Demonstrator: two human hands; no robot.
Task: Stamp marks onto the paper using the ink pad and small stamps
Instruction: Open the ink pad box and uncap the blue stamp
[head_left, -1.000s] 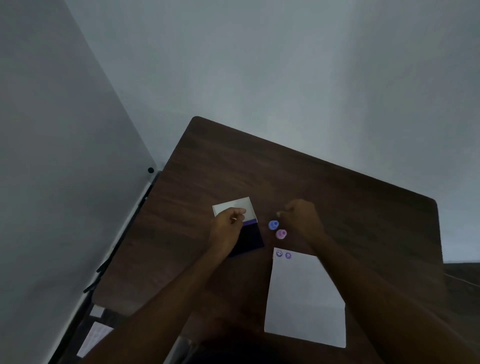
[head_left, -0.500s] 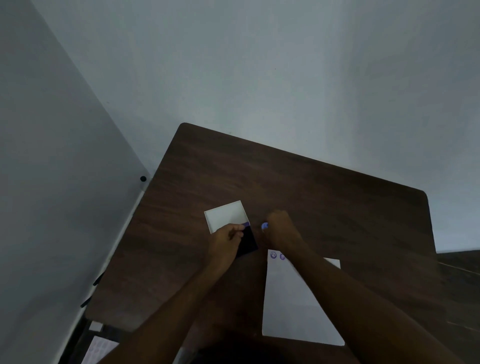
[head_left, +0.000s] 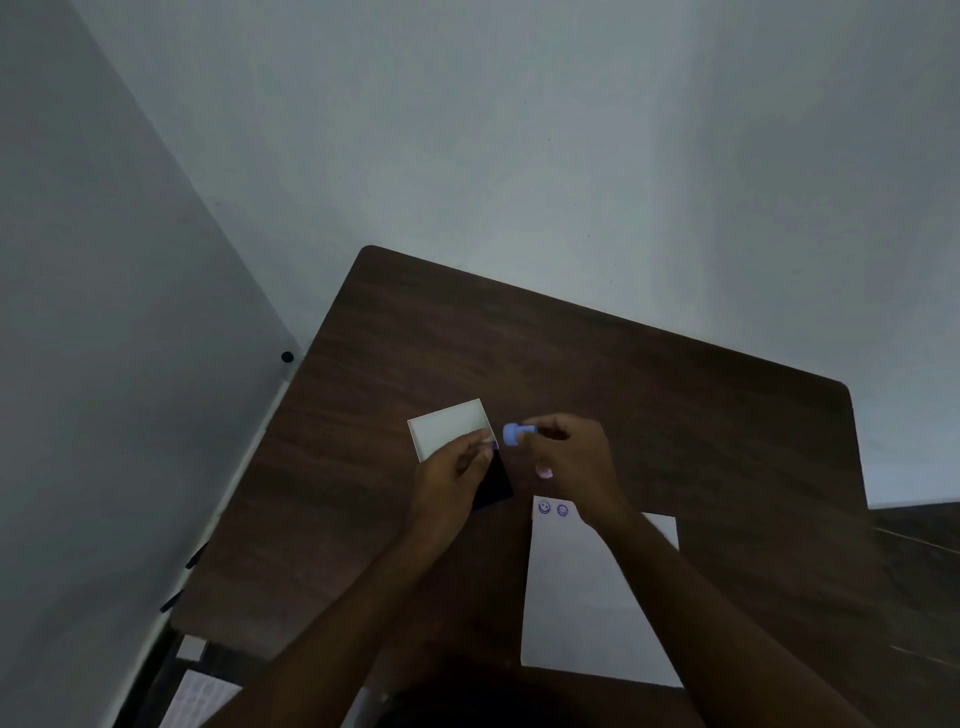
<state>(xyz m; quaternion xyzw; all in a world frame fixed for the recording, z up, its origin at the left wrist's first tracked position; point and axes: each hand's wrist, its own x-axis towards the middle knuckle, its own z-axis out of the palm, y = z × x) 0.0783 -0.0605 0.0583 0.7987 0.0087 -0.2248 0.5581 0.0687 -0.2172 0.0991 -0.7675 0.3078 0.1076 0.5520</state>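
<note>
Pinching the blue stamp by its handle, the right hand holds it tipped sideways just off the ink pad's edge — apparently poised for inking, its face turned toward the pad. The left hand grips the ink pad at its near side, seemingly to steady it; the white lid lies open behind. A pink stamp peeks from under the right hand. The paper lies on the worktop beside the pad, two purple marks along its top edge — more room remains.
</note>
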